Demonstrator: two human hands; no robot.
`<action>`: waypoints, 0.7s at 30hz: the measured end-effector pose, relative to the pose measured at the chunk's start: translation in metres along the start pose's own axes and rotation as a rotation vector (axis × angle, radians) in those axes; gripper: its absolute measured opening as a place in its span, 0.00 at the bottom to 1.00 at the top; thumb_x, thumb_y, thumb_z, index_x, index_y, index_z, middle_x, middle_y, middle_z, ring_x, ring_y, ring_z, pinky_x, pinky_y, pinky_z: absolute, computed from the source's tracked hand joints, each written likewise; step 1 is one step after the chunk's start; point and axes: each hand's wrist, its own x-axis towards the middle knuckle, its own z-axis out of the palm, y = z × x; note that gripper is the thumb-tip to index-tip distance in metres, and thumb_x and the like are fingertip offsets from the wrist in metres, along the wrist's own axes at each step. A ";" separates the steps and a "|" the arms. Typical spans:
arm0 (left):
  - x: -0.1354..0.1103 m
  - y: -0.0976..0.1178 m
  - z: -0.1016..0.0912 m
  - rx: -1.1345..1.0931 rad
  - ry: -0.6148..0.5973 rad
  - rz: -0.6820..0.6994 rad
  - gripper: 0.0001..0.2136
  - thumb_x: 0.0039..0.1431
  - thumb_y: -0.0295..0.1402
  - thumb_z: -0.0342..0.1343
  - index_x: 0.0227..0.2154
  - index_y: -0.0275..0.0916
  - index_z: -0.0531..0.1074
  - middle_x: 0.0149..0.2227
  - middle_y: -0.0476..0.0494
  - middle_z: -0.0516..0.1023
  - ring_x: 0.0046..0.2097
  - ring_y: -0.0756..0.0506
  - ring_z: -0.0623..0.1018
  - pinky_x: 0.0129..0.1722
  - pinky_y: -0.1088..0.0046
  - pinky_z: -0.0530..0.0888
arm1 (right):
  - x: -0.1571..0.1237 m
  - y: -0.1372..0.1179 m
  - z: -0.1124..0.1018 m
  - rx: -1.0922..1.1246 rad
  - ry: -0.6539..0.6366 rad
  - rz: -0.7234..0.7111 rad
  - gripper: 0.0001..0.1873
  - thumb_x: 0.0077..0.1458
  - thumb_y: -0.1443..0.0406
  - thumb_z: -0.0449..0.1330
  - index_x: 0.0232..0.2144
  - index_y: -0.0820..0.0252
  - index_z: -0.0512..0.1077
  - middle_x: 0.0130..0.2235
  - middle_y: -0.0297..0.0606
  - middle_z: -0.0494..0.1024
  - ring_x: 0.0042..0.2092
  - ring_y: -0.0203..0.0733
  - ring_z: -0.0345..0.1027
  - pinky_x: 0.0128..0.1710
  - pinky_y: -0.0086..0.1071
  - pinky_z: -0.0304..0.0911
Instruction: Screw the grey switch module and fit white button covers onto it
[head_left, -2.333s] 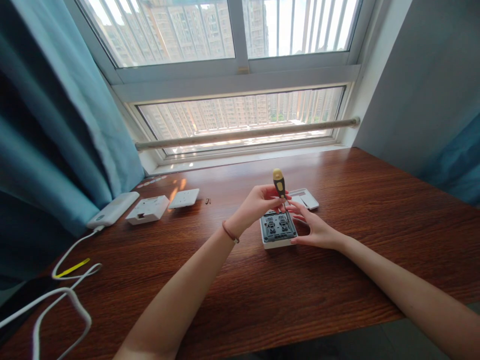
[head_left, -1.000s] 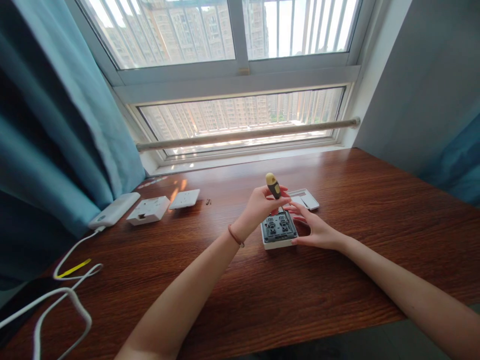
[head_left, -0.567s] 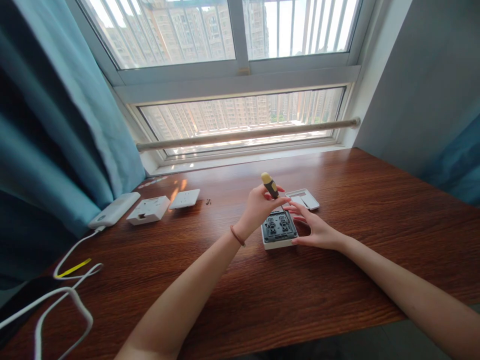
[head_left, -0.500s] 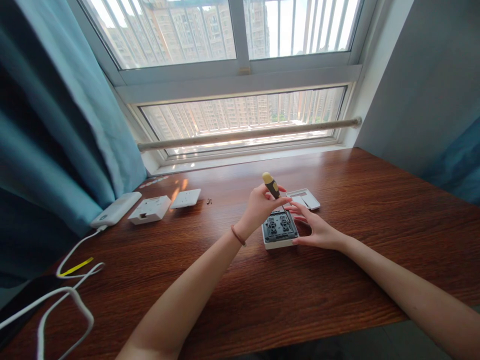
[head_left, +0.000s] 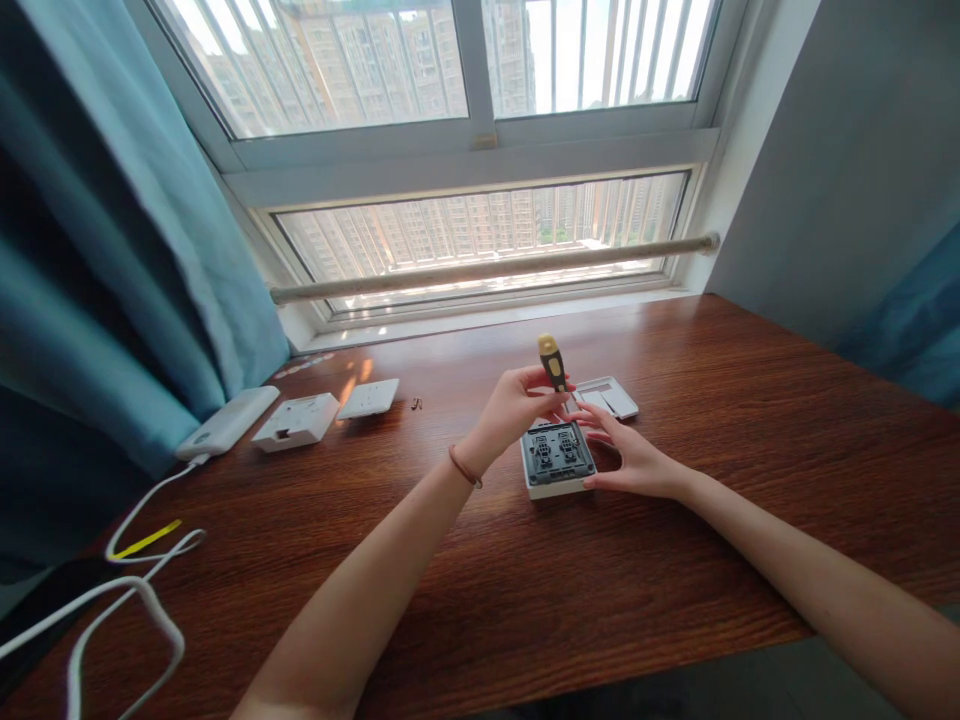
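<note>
My left hand [head_left: 523, 405] is closed around the handle of a screwdriver [head_left: 553, 362], yellow and black, which stands nearly upright. Its shaft points down at the back right part of a wall socket box [head_left: 559, 460]; fingers hide the tip. This box has a white body and a dark inner face with two contact slots, and lies flat on the table. My right hand [head_left: 628, 458] grips it along the right side, thumb at the front corner and fingers near the back. Behind the fingers lies a white cover frame [head_left: 609, 395].
On the wooden table [head_left: 465, 560], to the left, are several small screws [head_left: 417, 403], a white socket plate [head_left: 369, 398], a white back box [head_left: 296, 421] and a white power bank [head_left: 229, 422] with a cable. A yellow strip [head_left: 150, 538] lies by the cable. A window stands behind.
The screwdriver handle has swung upright and slightly to the right, with my left hand turning around it. My right hand stays on the box. The whole view has shifted a little.
</note>
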 end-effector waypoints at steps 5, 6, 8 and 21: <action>0.002 -0.012 0.008 0.241 0.196 0.106 0.15 0.39 0.37 0.65 0.29 0.34 0.73 0.25 0.48 0.73 0.21 0.55 0.69 0.19 0.80 0.66 | 0.000 0.000 0.000 -0.010 -0.006 0.003 0.51 0.41 0.62 0.67 0.61 0.49 0.43 0.58 0.45 0.58 0.60 0.49 0.52 0.57 0.47 0.54; 0.002 -0.014 0.008 0.213 0.176 0.105 0.16 0.40 0.37 0.65 0.31 0.34 0.72 0.26 0.48 0.73 0.21 0.55 0.68 0.18 0.81 0.66 | 0.000 0.000 0.000 -0.012 -0.005 0.002 0.51 0.41 0.62 0.67 0.61 0.49 0.43 0.58 0.45 0.58 0.60 0.49 0.52 0.56 0.47 0.54; 0.002 -0.013 0.008 0.113 0.112 0.078 0.18 0.42 0.37 0.63 0.37 0.35 0.70 0.31 0.46 0.74 0.19 0.57 0.67 0.17 0.81 0.65 | 0.001 0.000 -0.001 -0.012 -0.005 0.002 0.50 0.41 0.61 0.67 0.60 0.49 0.43 0.58 0.46 0.58 0.60 0.50 0.52 0.56 0.47 0.54; -0.001 0.001 -0.001 -0.019 -0.057 -0.013 0.16 0.44 0.31 0.61 0.37 0.33 0.68 0.34 0.43 0.74 0.24 0.53 0.74 0.24 0.76 0.71 | 0.001 0.000 0.000 0.008 -0.005 -0.001 0.49 0.40 0.62 0.68 0.60 0.51 0.45 0.58 0.46 0.58 0.60 0.51 0.51 0.56 0.48 0.54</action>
